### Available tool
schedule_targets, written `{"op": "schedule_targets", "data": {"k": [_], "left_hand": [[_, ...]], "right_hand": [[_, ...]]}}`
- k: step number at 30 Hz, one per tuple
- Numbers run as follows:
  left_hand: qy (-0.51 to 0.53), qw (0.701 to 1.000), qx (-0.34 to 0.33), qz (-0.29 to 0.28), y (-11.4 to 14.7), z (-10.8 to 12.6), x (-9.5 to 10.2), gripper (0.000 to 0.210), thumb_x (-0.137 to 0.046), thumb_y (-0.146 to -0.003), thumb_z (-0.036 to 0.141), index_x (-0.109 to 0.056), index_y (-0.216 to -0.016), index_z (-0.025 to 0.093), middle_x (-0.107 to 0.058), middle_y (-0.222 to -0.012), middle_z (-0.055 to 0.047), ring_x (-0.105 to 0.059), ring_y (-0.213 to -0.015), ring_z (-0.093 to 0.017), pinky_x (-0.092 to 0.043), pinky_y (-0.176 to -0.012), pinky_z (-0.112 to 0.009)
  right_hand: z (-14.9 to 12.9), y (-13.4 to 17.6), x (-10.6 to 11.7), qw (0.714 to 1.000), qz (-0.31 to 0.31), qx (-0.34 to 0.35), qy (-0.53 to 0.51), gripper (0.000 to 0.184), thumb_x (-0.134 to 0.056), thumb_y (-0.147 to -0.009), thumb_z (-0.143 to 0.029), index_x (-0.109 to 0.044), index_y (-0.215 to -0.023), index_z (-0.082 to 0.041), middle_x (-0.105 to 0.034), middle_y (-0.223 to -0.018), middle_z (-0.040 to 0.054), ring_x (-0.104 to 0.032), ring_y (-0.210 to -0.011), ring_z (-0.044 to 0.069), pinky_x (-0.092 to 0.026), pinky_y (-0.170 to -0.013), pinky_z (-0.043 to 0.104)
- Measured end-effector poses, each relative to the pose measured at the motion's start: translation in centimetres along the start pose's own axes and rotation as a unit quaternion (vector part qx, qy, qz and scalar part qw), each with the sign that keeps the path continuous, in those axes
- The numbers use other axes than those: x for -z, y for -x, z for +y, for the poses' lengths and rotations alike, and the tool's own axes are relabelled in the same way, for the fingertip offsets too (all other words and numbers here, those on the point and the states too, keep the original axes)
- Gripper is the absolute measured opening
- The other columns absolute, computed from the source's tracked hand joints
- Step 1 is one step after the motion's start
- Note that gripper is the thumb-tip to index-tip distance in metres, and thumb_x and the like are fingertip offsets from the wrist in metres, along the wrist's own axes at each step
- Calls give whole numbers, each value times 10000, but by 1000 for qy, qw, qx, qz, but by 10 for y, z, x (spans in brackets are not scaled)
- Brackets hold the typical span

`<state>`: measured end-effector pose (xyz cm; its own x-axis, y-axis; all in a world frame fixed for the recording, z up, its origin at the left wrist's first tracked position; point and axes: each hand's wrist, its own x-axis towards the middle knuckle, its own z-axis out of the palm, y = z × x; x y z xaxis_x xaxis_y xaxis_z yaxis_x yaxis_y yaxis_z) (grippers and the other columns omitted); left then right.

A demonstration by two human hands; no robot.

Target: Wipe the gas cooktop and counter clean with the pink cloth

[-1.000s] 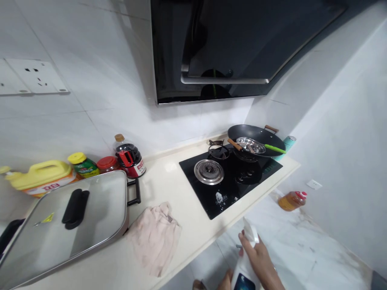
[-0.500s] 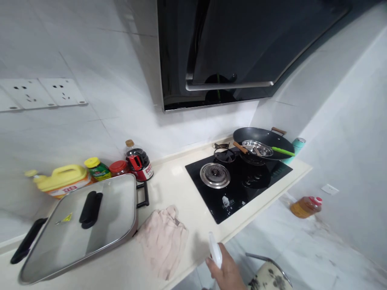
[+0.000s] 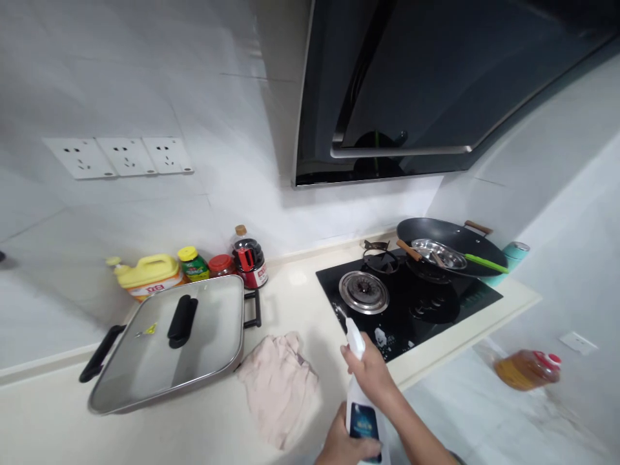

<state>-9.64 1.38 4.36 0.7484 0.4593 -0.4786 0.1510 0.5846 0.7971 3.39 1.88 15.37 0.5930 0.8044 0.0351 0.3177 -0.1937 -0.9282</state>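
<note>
A white spray bottle (image 3: 361, 394) with a dark blue label is held upright at the counter's front edge. My right hand (image 3: 372, 369) grips it around the neck, just under the spray head. Lower down, my left hand (image 3: 346, 439) is wrapped round the bottle's body, its thumb across the label. The nozzle sits near the left front of the black glass hob (image 3: 438, 310), where white foam (image 3: 380, 336) lies on the surface. To the left of the bottle is a crumpled pale pink cloth (image 3: 278, 391) on the counter.
A lidded rectangular pan (image 3: 213, 342) stands left, with bottles and jars behind it. On the hob's right rear, a wok (image 3: 453, 226) holds a metal dish and a green-handled utensil. The range hood (image 3: 416, 84) hangs above. An oil jug (image 3: 523, 369) is at lower right.
My right hand has raised the spray bottle over the counter's edge, and my left hand has come into view holding its body. The view has shifted left.
</note>
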Motion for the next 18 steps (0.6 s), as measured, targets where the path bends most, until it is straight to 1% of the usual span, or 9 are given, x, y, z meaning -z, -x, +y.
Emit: {"op": "schedule_targets", "data": {"k": [2,4,7,10,12,14,16,18], "left_hand": [[9,998,-34,60,-10,8,-2,664,-970,-405,303,-613,-958,215,-665,-764,16,-636,-767,-217,-521,-726,-340],[0,995,-45,85,-18,19,-5,638,-948,-449,344,-607,-969,205,-658,-764,23,-630,-757,-200,-513,-724,-329],[-2,995,-48,87,-23,42,-11,617,-924,-499,323,-615,-1016,191,-685,-822,3,-644,-811,-209,-517,-757,-331],[11,995,-49,81,-20,63,-19,582,-906,-529,279,-614,-1024,191,-686,-850,-6,-648,-846,-217,-522,-787,-337],[7,995,-50,83,-17,72,-22,558,-888,-549,252,-609,-1029,194,-680,-858,-4,-648,-856,-217,-524,-794,-339],[-5,995,-48,91,-14,71,-23,557,-869,-555,239,-605,-1043,200,-678,-868,-4,-648,-859,-222,-529,-787,-342],[-17,994,-44,99,-10,63,-18,588,-875,-523,247,-607,-1045,209,-682,-885,-8,-653,-876,-238,-538,-797,-357],[-31,994,-45,99,-3,50,-6,668,-906,-443,266,-622,-1046,226,-692,-911,-20,-666,-924,-277,-550,-843,-398]], "right_hand": [[-10,-23,5,1000,-11,-8,11,394,-578,-883,-561,-597,-1009,-189,-670,-758,21,-658,-622,189,-526,-671,316],[-17,-45,10,999,-25,-21,15,403,-570,-884,-570,-583,-1014,-188,-649,-690,3,-646,-584,189,-511,-648,316],[-25,-69,18,998,-34,-42,13,438,-597,-866,-573,-580,-1058,-179,-641,-654,-12,-647,-577,189,-498,-616,307],[-34,-83,25,998,-38,-44,13,466,-616,-858,-572,-594,-1092,-169,-651,-662,-5,-650,-583,189,-485,-582,293],[-39,-86,29,998,-46,-37,19,485,-602,-871,-577,-609,-1122,-163,-650,-643,0,-642,-576,193,-479,-569,293],[-41,-81,31,998,-54,-31,27,527,-592,-874,-592,-620,-1155,-148,-659,-644,11,-641,-583,202,-491,-582,305],[-39,-69,28,997,-61,-24,27,605,-598,-860,-611,-618,-1222,-126,-694,-709,36,-662,-628,219,-524,-637,330],[-32,-49,18,997,-77,-14,15,677,-614,-847,-621,-608,-1302,-120,-743,-864,83,-699,-724,239,-562,-746,365]]}}
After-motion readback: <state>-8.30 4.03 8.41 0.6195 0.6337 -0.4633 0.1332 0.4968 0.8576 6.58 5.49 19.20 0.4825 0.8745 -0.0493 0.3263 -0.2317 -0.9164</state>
